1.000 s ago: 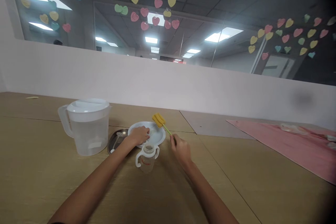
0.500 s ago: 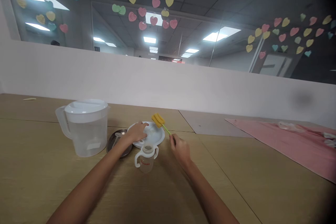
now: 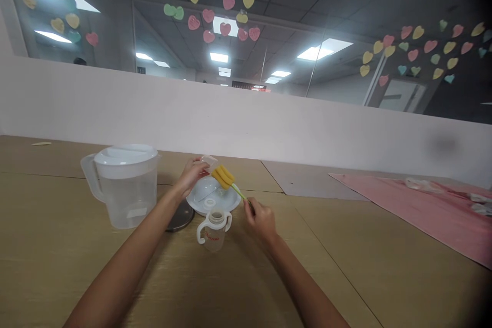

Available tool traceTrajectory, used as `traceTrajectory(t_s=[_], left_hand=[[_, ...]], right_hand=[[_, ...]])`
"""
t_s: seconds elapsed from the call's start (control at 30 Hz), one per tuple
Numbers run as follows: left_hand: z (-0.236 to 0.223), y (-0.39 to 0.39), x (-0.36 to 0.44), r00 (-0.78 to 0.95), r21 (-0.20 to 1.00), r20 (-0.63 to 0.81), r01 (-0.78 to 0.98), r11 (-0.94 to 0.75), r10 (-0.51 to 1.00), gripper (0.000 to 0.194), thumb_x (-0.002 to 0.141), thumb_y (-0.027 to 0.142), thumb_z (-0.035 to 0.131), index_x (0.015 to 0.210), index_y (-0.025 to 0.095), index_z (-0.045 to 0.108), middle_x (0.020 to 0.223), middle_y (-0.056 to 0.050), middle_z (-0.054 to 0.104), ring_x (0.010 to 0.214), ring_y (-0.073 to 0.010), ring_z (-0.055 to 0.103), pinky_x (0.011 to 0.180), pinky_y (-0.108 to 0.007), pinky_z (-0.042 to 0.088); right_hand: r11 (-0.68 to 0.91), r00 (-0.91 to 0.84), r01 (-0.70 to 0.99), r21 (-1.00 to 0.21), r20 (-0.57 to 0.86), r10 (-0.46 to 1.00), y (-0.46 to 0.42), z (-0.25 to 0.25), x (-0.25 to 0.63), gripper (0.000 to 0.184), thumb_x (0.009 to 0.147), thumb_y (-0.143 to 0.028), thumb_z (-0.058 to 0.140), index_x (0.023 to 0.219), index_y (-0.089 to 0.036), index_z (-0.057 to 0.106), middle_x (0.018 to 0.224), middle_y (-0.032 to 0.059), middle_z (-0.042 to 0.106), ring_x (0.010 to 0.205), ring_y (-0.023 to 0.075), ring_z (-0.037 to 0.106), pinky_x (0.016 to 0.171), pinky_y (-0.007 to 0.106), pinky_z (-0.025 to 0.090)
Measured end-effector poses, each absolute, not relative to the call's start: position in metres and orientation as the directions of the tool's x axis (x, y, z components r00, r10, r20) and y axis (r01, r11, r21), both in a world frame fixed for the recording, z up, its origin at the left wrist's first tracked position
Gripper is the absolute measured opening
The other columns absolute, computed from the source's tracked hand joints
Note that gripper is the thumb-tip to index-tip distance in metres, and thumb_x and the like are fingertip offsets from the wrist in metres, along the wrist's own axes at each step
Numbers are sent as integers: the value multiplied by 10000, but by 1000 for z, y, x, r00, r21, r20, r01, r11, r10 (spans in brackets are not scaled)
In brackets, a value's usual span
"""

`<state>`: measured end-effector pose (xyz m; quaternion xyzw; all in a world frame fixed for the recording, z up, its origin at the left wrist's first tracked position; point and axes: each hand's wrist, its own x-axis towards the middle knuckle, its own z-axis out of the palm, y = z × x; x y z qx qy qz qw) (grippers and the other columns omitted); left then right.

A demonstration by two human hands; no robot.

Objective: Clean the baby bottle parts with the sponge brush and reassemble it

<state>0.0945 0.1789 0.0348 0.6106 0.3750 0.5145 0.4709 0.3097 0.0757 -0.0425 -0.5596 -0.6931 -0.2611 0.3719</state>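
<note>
Two-handled bottle [image 3: 214,240] upright on surface [image 3: 346,236] | right hand [image 3: 262,220] closed round green end of sponge brush [image 3: 223,177] | white bowl [image 3: 232,204] behind bottle | left hand [image 3: 189,175] partly curled, gripping clear cup [image 3: 208,162] at brush's yellow end, toward surface's far edge

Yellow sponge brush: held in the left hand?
No, the right hand grips its green handle; the left hand holds a clear plastic cap.

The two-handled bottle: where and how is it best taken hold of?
Probably by its left handle and right handle together, coming from the near side: both jut out sideways, the bottle stands upright, and the white bowl sits close behind.
</note>
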Motion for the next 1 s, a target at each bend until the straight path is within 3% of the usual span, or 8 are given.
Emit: traceTrajectory(t_s=[0.13, 0.43, 0.67, 0.83, 1.0], left_hand=[[39, 168, 98, 362, 962, 251, -195, -191, 898, 511, 738, 265, 584, 1202, 201, 379, 965, -40, 615, 885, -142, 610, 834, -292, 487], [61, 142, 92, 462, 933, 338, -53, -355, 820, 547, 682, 262, 607, 1213, 204, 489, 1067, -41, 574, 997, -178, 580, 874, -306, 470], [57, 140, 93, 554, 908, 349, -1, -419, 756, 586, 654, 324, 704, 1161, 219, 430, 1028, -41, 592, 929, -183, 614, 783, -300, 495], [58, 137, 96, 441, 770, 403, 311, -558, 802, 524, 694, 518, 637, 1075, 185, 502, 836, -21, 623, 762, -169, 603, 662, -272, 456], [64, 134, 94, 352, 576, 407, 617, -536, 843, 563, 768, 681, 416, 937, 159, 543, 738, -46, 643, 677, -194, 586, 582, -275, 381]], right_hand=[[267, -147, 964, 1, 838, 525, 74, -43, 308, 413, 959, -321, 304, 784, -150, 637, 529, 9, 597, 460, 84, 514, 490, 203, 272], [272, -175, 961, 48, 868, 465, 73, -43, 310, 389, 962, -282, 312, 791, -146, 634, 547, 19, 607, 474, 84, 530, 500, 205, 296], [243, -128, 970, 16, 882, 453, 74, -44, 309, 411, 969, -299, 295, 812, -146, 643, 569, 31, 632, 474, 98, 557, 497, 218, 339], [226, -150, 973, 52, 884, 442, 73, -45, 310, 399, 972, -296, 308, 890, -145, 668, 590, 42, 650, 479, 100, 570, 501, 215, 361], [260, -239, 955, 141, 887, 396, 72, -43, 309, 348, 969, -278, 359, 954, -138, 677, 694, 61, 694, 534, 96, 604, 543, 204, 394]])
